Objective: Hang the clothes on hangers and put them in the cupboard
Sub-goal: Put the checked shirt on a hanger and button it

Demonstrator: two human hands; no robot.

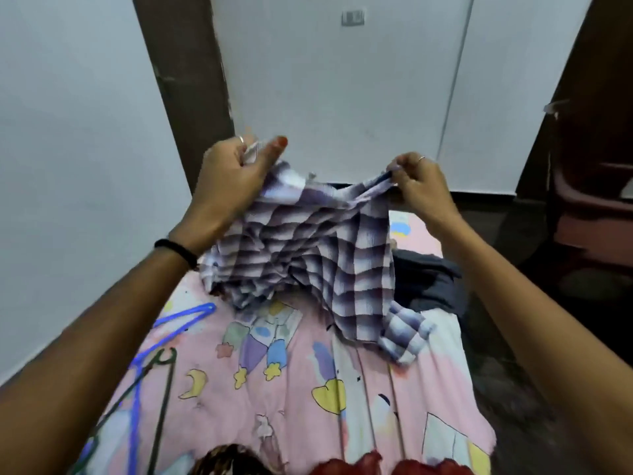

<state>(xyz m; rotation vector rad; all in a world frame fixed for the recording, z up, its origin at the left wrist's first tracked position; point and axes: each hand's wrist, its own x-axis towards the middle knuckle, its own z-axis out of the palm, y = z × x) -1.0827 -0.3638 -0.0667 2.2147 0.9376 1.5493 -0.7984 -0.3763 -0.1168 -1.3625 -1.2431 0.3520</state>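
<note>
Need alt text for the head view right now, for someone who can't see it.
Both hands lift a purple checked shirt above a pink cartoon bedsheet: left hand and right hand grip its upper edge. Blue hangers lie at left, dark clothes behind.

A bed sheet, walls and a chair.
The pink sheet (294,389), printed with moons, stars and rockets, fills six o'clock. White walls (335,90) span nine to one o'clock, split by a brown pillar (185,84) at eleven, with a switch plate (352,17) at twelve. A dark red chair (589,207) stands at three.
</note>
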